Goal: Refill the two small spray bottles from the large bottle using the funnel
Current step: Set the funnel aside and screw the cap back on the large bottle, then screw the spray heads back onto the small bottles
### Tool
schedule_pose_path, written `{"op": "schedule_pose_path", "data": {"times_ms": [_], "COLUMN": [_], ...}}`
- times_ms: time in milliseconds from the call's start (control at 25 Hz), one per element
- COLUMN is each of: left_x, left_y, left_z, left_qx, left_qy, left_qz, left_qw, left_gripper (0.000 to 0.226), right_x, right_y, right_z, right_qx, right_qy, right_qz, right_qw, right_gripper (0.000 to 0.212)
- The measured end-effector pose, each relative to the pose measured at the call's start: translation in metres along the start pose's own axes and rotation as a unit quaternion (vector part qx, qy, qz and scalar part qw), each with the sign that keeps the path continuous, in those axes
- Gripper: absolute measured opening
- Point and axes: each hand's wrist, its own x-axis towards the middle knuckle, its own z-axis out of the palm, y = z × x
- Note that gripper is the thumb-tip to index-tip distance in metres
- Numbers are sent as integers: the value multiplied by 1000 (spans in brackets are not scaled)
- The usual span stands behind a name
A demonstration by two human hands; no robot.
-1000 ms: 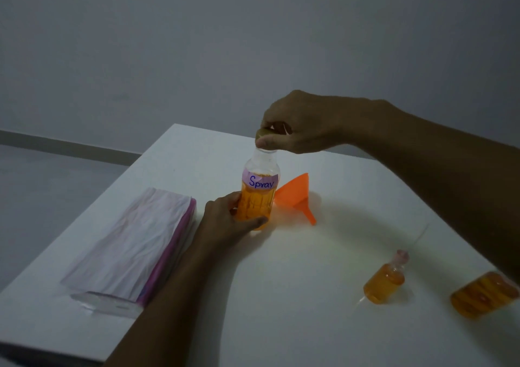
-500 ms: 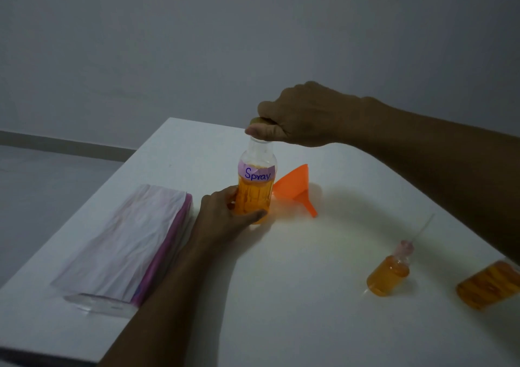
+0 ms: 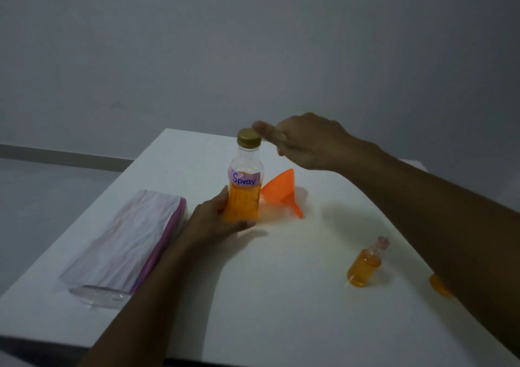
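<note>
The large bottle (image 3: pixel 244 195), clear with orange liquid and a label reading "Spray", stands upright on the white table (image 3: pixel 281 296) with its gold cap (image 3: pixel 249 138) on. My left hand (image 3: pixel 216 220) grips its lower body. My right hand (image 3: pixel 304 141) hovers just right of the cap, fingers loose, holding nothing. An orange funnel (image 3: pixel 282 191) lies on its side right behind the bottle. One small bottle of orange liquid (image 3: pixel 364 267) stands at the right; a second (image 3: pixel 439 285) is mostly hidden by my right forearm.
A flat pack of white sheets in clear plastic with a purple edge (image 3: pixel 126 243) lies at the table's left. The table's near edge runs along the bottom, and its left edge drops to a grey floor.
My right hand was closed on the gold cap; it has now let go and drawn back to the right, leaving the cap on the bottle. The left hand keeps its hold.
</note>
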Motion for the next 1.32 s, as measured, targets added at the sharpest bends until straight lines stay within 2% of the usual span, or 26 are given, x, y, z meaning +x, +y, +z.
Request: {"op": "schedule_pose_path", "data": {"times_ms": [40,120,240,320,440,600,720,800,880,960,1080,1160,1320], "left_x": [-5,-23,-60,-81,-99,-101,-94,-87,-80,-75,-70,-65,-58], "left_y": [0,4,16,35,68,95,106,110,111,108,106,104,96], "left_z": [-1,3,26,49,85,133,157,167,171,170,159,149,133], "left_qx": [14,40,55,27,-5,-21,-49,-63,-72,-76,-79,-77,-75], "left_qy": [-5,38,154,172,94,-25,-39,-34,-28,-24,-14,6,25], "left_qz": [-25,-58,-14,55,108,113,103,108,122,138,143,143,143], "left_qw": [1000,997,986,983,990,993,993,992,990,987,986,987,987], "left_gripper": [99,94,54,34,32,58,71,68,52,38,37,37,33], "right_x": [-16,-58,-132,-173,-215,-242,-237,-225,-211,-200,-194,-195,-203], "right_y": [10,29,52,59,68,85,93,96,100,104,106,103,95], "right_z": [-2,-6,5,25,60,94,107,115,123,129,126,113,88], "right_qx": [36,127,235,282,302,369,362,331,314,299,322,366,374], "right_qy": [26,88,143,147,106,36,57,84,109,127,161,185,196], "right_qz": [16,54,127,183,271,358,397,406,398,384,349,298,216], "right_qw": [999,986,953,930,908,857,842,848,855,864,865,862,880], "right_gripper": [90,70,54,50,34,18,29,38,44,37,24,23,27]}}
